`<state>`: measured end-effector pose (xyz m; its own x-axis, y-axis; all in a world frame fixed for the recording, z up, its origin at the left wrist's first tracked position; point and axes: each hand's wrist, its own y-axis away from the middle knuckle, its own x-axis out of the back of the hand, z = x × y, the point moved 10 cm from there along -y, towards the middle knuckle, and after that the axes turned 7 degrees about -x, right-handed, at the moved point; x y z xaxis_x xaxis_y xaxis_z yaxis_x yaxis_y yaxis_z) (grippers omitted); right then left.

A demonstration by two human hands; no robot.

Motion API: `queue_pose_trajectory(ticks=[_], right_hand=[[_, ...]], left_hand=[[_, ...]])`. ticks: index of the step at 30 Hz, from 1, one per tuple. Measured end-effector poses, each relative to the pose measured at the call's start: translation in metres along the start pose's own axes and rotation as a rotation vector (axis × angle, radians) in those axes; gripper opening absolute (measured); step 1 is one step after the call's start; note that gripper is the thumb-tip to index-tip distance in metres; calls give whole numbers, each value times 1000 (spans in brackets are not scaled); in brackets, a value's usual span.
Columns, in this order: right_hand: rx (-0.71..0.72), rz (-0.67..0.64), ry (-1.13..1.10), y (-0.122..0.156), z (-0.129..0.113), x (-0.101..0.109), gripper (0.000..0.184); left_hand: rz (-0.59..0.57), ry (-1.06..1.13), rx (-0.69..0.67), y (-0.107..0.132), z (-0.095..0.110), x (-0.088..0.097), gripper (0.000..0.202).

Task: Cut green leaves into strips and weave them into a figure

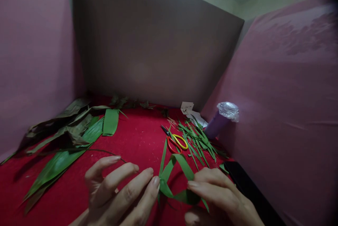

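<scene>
Between my hands is a green leaf strip (185, 167), bent into a loop with loose ends sticking out. My left hand (124, 194) pinches its left side, where the strips cross; the other fingers are raised and spread. At the loop's right side my right hand (219, 194) grips the strip between fingers and thumb. Just beyond the loop lie scissors (174, 145) with one red and one yellow handle ring, blades pointing away to the left. The lower parts of both hands run out of view.
Large green leaves (68, 162) and dry brown leaves (71, 127) lie at left, beside a cut leaf piece (110, 122). Cut green strips (196, 139), thin sticks (172, 122) and white paper (196, 117) are at right. A purple cylinder (215, 125) with a plastic-wrapped top stands near a black object (250, 190).
</scene>
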<state>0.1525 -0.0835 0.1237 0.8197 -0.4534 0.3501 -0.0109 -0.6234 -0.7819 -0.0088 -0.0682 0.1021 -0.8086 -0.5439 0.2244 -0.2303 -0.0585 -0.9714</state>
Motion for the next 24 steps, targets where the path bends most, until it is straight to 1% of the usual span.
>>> queue_pose_trajectory(ticks=[2, 4, 7, 8, 9, 10, 11, 12, 14, 17, 19, 21, 24], right_hand=[[22, -2, -63, -6, 2, 1, 21], [41, -29, -137, -13, 6, -2, 16], [34, -123, -228, -24, 15, -14, 15], [15, -156, -244, -27, 20, -20, 16], [-13, -186, -254, -29, 26, -25, 17], [-52, -214, -264, -30, 33, -31, 17], [-99, -241, -270, -31, 41, -37, 17], [-150, -272, -278, -30, 49, -44, 16], [-253, -348, -296, -28, 64, -59, 15], [-422, -410, -338, -23, 87, -73, 11], [-542, -404, -392, -20, 104, -77, 15], [-633, -429, -441, -16, 117, -82, 19], [-683, -512, -427, -9, 129, -90, 21]], left_hand=[[-6, -6, -34, -1, 3, -2, 28], [11, -14, -38, -2, 3, 0, 28], [21, -17, -12, -4, -4, 3, 30], [-21, -20, -28, -6, -6, 0, 28], [-49, -39, -77, -7, -6, -1, 26], [-151, -65, -168, -6, -1, -11, 22], [-227, -103, -248, -5, 2, -18, 20], [-227, -156, -246, -5, -3, -19, 21], [-131, -230, -161, -6, -18, -13, 21], [-142, -291, -132, -2, -27, -23, 20], [-189, -312, -156, 0, -29, -33, 20], [-226, -329, -209, 1, -28, -41, 19], [-267, -362, -316, 3, -24, -51, 16]])
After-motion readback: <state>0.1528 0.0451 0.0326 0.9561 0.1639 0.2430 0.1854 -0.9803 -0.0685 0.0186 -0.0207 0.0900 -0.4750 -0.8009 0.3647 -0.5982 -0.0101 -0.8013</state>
